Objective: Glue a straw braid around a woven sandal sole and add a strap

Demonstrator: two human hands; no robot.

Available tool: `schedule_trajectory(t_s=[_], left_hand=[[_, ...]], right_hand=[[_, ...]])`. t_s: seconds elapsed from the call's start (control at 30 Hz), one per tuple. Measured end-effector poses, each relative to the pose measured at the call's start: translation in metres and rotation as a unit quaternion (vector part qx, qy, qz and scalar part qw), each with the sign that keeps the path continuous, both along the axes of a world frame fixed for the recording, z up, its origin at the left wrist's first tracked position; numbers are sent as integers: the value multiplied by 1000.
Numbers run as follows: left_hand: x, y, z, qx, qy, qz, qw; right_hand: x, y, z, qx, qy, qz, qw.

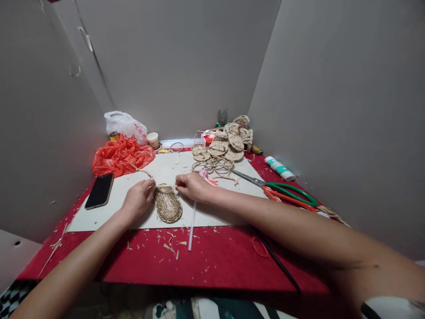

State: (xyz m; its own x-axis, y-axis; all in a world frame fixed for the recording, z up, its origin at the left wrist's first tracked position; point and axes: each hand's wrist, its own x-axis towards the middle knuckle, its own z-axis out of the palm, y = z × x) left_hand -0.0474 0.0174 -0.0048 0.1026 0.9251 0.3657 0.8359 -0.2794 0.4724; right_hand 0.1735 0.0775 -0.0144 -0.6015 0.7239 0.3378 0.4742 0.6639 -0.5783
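A small woven straw piece [168, 206], shaped like a shoe sole, lies flat on the white board [121, 212] between my hands. My left hand [141, 195] is closed at its upper left edge, fingertips pinched on a straw cord [144, 172] whose loose end trails up and left. On the other side, my right hand [192, 187] pinches a strand of straw cord that runs across the top of the woven piece. Just what lies between the fingertips is partly hidden. Under my right hand a clear straw-like tube [192, 226] points toward the table's front edge.
Green- and orange-handled scissors [265, 182] lie beside my right forearm. A phone [99, 191], red plastic bag [122, 156] and paper cup [152, 140] are on the left. Woven straw pieces [221, 146] are heaped at the back right, near a white-green roll [280, 168]. Grey walls surround the red-covered table [149, 266].
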Motion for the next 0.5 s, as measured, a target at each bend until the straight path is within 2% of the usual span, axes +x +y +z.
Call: schedule_trajectory(t_s=[0.13,0.37,0.5], left_hand=[[4,-2,-7,-55,-57,13,997],[14,13,-1,-127,-208,11,970],[27,26,3,-166,-291,0,942]], right_hand=[[-2,-1,-5,-20,-33,3,999],[-7,3,-8,-70,-18,2,997],[3,7,-5,-114,-5,36,993]])
